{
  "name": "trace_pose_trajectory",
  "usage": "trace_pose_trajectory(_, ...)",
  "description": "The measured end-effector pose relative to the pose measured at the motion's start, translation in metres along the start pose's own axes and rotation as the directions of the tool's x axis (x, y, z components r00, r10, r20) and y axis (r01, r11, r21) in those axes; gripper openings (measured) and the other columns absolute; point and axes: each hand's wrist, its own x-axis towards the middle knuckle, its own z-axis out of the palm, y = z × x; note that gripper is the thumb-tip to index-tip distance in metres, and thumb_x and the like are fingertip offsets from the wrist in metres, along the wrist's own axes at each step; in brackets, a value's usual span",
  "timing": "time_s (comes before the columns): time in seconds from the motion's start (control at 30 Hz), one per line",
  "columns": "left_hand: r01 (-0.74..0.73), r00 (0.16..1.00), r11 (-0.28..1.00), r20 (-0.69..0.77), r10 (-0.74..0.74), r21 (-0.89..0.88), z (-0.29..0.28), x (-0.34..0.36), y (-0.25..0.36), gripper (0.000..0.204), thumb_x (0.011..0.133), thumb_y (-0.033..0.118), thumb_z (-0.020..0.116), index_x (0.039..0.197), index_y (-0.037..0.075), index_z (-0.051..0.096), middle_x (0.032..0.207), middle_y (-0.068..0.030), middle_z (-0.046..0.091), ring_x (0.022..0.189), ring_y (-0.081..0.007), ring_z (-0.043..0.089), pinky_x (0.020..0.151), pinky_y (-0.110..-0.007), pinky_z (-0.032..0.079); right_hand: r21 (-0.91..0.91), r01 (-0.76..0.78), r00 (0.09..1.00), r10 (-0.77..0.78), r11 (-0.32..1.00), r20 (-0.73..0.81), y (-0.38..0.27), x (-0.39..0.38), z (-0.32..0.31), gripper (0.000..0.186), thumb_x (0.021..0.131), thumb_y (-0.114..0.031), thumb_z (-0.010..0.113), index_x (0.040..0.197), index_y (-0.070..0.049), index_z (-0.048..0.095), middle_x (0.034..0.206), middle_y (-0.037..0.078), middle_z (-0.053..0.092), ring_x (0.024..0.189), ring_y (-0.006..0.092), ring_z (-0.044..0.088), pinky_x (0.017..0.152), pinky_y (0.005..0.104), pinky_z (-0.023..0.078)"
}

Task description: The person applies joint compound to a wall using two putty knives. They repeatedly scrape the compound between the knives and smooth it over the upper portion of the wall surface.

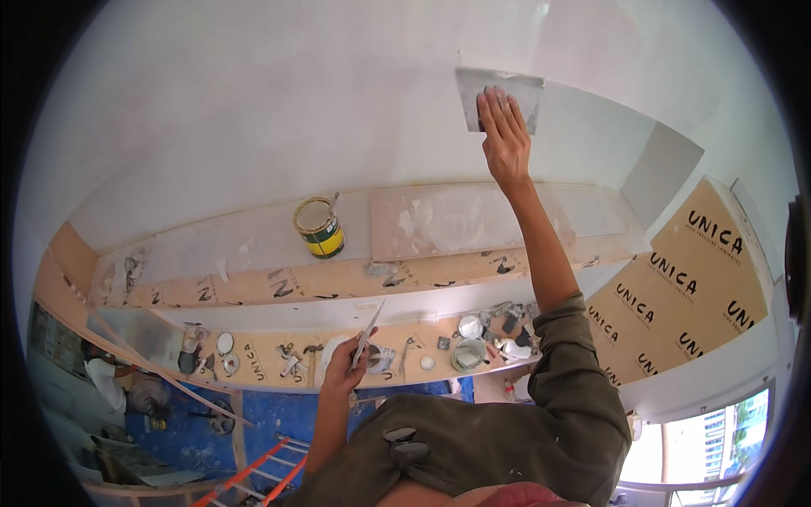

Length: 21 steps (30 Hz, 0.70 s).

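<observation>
While our right hand (504, 135) presses its fingers flat on the wide trowel (498, 100) against the white wall (253, 110), the left hand (345, 370) down low has its grip clenched round a narrow putty knife (368, 328). We'd say keep the blade at a shallow angle with even pressure so no ridges show. Paint tin (319, 227) sits on the ledge (253, 253) below, and small tools and lids (466, 338) clutter the bench (270, 355).
</observation>
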Motion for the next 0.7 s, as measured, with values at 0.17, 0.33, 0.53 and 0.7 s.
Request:
trace_pose_trajectory(0.17,-0.031,0.998,0.997,0.055,0.027,0.068,0.006,0.002,0.005,0.049,0.09,0.012,0.052,0.132,-0.009,0.035,0.073,0.0013,0.053,0.055,-0.0007,0.049,0.037,-0.012,0.033,-0.026,-0.084,0.992,0.081,0.996,-0.094,-0.01,-0.009,-0.032,0.035,0.071,0.015,0.054,0.102,0.003,0.065,0.101,0.014,0.067,0.101,0.0281,0.064,0.091,0.0406,0.05)
trace_pose_trajectory(0.33,-0.021,0.999,0.99,0.029,0.017,0.142,0.008,-0.001,0.006,0.047,0.09,0.014,0.052,0.13,-0.008,0.04,0.073,0.0017,0.052,0.054,-0.0009,0.046,0.039,-0.013,0.033,-0.072,-0.059,0.982,0.044,0.996,-0.185,0.017,0.054,-0.055,0.038,0.068,0.015,0.054,0.099,-0.004,0.067,0.098,0.009,0.068,0.095,0.0254,0.065,0.087,0.0365,0.052)
trace_pose_trajectory(0.53,0.004,0.991,0.979,-0.13,0.023,0.204,0.017,-0.005,0.003,0.044,0.09,0.014,0.05,0.13,-0.005,0.043,0.067,0.0029,0.05,0.048,-0.0014,0.043,0.038,-0.014,0.034,-0.098,-0.038,0.998,0.033,0.994,-0.054,0.024,0.076,-0.044,0.045,0.065,0.013,0.054,0.1,-0.011,0.068,0.099,0.004,0.069,0.089,0.021,0.065,0.074,0.0306,0.053)
trace_pose_trajectory(0.7,0.001,0.983,0.967,-0.18,0.047,0.255,0.023,-0.012,-0.001,0.042,0.091,0.015,0.049,0.128,-0.006,0.045,0.063,0.004,0.048,0.043,-0.0025,0.04,0.037,-0.015,0.033,0.06,-0.072,0.981,0.06,0.996,0.184,-0.007,0.039,-0.044,0.039,0.065,0.013,0.056,0.094,-0.01,0.068,0.093,0.005,0.07,0.084,0.0201,0.067,0.069,0.0308,0.054)
